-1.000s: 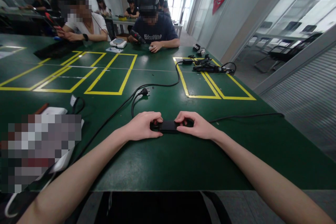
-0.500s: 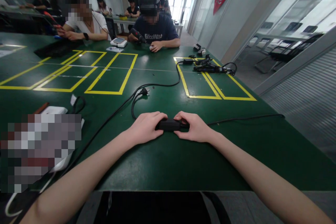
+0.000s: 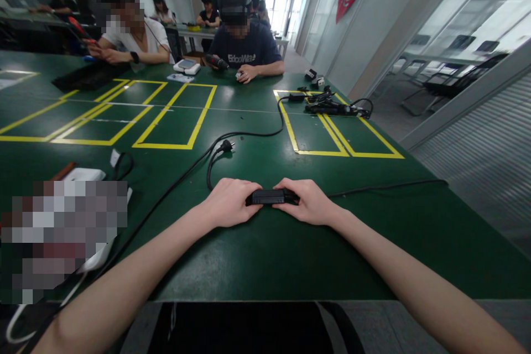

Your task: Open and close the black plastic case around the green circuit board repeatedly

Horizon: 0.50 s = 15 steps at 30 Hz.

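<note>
pinching black adapter between both half-curled hands

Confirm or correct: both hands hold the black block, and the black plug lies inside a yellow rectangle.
Wrong: the head view shows the black plug outside the yellow rectangles. The left hand and right hand do hold the black block.

Bare hands, narrow bare wrists, uncovered tapering forearms.

The head view looks forward and down across the flat, glossy green table from its near edge.
</note>
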Motion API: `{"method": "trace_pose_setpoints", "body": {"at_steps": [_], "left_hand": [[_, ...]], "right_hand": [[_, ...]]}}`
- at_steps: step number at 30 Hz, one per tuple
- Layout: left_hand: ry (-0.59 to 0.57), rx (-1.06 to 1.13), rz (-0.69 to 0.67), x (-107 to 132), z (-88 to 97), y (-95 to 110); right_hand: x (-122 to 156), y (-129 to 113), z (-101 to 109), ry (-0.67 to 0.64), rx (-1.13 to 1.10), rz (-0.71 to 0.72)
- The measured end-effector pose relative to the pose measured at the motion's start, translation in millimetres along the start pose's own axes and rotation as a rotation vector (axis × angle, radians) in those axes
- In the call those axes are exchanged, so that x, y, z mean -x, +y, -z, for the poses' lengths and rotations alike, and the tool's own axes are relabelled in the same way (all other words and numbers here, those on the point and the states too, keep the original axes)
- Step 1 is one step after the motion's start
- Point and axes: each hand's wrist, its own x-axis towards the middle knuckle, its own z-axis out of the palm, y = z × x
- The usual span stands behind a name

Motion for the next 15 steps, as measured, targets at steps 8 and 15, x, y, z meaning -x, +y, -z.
{"method": "trace_pose_setpoints", "body": {"at_steps": [8,15], "left_hand": [[-0.037,-0.022,-0.002,-1.5,2.9,-0.2],[-0.021,-0.012,-0.025,-0.3,1.2,-1.3]], "right_hand": [[0.5,2.2,1.4,0.007,0.111,0.11],[-0.8,-1.6,-0.6,0.025,0.145,0.125]]}}
